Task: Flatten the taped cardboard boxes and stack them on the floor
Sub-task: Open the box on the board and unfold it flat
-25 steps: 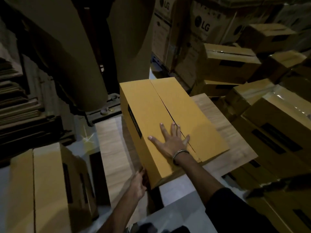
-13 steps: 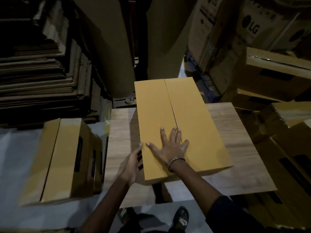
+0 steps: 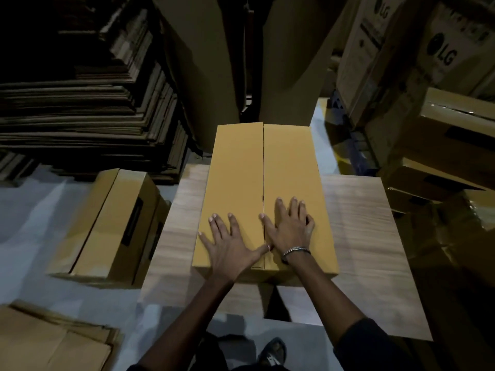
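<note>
Cardboard, yellow-brown, lies under both palms: the left hand (image 3: 231,243), which half a second ago cupped the near left edge of the box (image 3: 263,183), now rests flat on top with fingers spread, holding nothing. The right hand (image 3: 290,227) stays splayed just across the centre seam (image 3: 263,167), its thumb almost meeting the left thumb. Both palms pressing either side of the seam suggests the flaps are about to be pushed in or pried apart. From the hands, the box stretches away forward, resting on the wooden table (image 3: 359,236); another box (image 3: 112,223) stands on the floor to their left.
</note>
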The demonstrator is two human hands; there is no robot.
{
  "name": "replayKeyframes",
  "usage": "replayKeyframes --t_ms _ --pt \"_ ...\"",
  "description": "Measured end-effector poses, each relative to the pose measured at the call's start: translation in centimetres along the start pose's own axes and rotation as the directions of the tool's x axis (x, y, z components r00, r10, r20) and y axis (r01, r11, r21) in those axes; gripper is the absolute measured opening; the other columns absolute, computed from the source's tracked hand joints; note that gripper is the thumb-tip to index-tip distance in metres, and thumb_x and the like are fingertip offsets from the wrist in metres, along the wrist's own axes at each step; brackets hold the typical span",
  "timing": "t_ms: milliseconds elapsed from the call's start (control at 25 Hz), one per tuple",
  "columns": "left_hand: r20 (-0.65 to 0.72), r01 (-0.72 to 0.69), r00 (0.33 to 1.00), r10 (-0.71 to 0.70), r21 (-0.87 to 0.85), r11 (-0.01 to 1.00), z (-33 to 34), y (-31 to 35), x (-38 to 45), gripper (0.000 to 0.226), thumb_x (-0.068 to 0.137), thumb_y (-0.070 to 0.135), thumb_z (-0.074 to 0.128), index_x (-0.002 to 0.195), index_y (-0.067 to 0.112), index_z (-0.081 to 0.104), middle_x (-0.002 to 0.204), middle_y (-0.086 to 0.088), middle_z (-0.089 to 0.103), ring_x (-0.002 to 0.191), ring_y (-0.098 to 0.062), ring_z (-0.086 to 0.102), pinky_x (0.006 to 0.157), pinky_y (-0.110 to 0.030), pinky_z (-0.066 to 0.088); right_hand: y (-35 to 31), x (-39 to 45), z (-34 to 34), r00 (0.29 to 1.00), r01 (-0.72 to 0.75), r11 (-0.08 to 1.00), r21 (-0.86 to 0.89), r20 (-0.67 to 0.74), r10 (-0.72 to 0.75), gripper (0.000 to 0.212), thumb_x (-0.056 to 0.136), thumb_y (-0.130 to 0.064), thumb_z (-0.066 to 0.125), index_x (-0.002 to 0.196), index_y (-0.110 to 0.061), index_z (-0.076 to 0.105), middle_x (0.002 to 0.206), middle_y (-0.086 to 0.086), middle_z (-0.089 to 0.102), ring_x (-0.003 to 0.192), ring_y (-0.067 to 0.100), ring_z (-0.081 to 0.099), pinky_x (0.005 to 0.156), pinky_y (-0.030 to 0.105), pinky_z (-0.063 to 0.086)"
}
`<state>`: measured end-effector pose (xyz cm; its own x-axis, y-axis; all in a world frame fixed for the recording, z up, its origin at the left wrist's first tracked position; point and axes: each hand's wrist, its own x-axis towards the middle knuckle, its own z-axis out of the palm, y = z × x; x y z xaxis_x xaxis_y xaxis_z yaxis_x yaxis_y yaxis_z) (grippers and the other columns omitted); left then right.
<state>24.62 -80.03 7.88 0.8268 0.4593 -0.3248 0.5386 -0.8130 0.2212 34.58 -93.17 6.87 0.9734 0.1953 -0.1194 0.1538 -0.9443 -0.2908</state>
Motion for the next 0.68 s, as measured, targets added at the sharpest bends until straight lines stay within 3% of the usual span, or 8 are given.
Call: replayKeyframes --t_ms 120,240,360,440,560,680 --pt "0.023 0.028 0.999 -0.028 -0.003 1.0 -0.3 0.1 0.1 0.153 0.05 0.113 0.013 0.166 0.015 -0.012 0.17 -0.025 -0.02 0.158 -0.039 -0.021 0.12 -0.072 -0.008 0.1 0.0 0.4 1.0 -0.011 1.0 -0.02 0.003 0.011 0.089 0.089 -0.084 0.033 0.162 -0.034 0.027 0.173 0.009 0.012 0.159 0.031 0.003 0.12 0.056 0.014" --pt "-0.001 0.022 1.0 -0.022 -0.032 0.999 -0.5 -0.2 -0.1 0.139 0.066 0.106 0.031 0.167 0.017 -0.003 0.172 -0.022 -0.014 0.159 -0.036 -0.017 0.123 -0.07 -0.005 0.2 -0.1 0.5 0.999 -0.016 0.999 -0.033 -0.048 0.014 0.087 0.084 -0.088 0.034 0.157 -0.041 0.036 0.171 0.009 0.019 0.158 0.031 0.009 0.115 0.054 0.018" --pt "0.006 0.056 0.998 -0.056 -0.049 0.997 -0.7 0.3 0.2 0.136 0.066 0.101 0.044 0.167 0.018 0.005 0.173 -0.021 -0.008 0.16 -0.037 -0.012 0.121 -0.072 0.0 0.6 0.0 0.3 0.998 -0.048 0.999 -0.025 -0.049 0.046 0.089 0.078 -0.094 0.035 0.154 -0.047 0.039 0.17 0.009 0.019 0.157 0.032 0.008 0.112 0.053 0.019" --pt "0.038 0.09 0.995 -0.088 -0.055 0.994 -0.9 0.9 0.5 0.143 0.06 0.104 0.043 0.167 0.018 0.003 0.172 -0.023 -0.01 0.159 -0.04 -0.013 0.118 -0.076 -0.001 0.6 -0.1 0.2 0.997 -0.077 0.997 -0.007 -0.027 0.077 0.097 0.074 -0.097 0.035 0.157 -0.047 0.032 0.172 0.011 0.011 0.157 0.037 0.0 0.117 0.057 0.016" --pt "0.053 0.123 0.991 -0.119 -0.071 0.99 -0.9 1.7 0.7 0.15 0.053 0.109 0.039 0.166 0.019 -0.001 0.171 -0.024 -0.015 0.158 -0.042 -0.018 0.115 -0.077 -0.005 0.7 0.2 -0.5 0.983 -0.175 0.984 0.036 0.066 0.173 0.124 0.062 -0.104 0.039 0.164 -0.041 0.007 0.172 0.016 -0.011 0.155 0.044 -0.018 0.121 0.063 -0.005" --pt "-0.021 0.149 0.988 -0.151 -0.081 0.986 -0.7 1.3 0.6 0.137 0.062 0.103 0.047 0.166 0.023 0.008 0.172 -0.023 -0.007 0.159 -0.042 -0.009 0.117 -0.076 0.002 1.0 0.7 -1.3 0.967 -0.213 0.977 0.017 0.147 0.208 0.136 0.054 -0.107 0.043 0.164 -0.04 0.0 0.17 0.017 -0.019 0.153 0.045 -0.024 0.12 0.066 -0.011"
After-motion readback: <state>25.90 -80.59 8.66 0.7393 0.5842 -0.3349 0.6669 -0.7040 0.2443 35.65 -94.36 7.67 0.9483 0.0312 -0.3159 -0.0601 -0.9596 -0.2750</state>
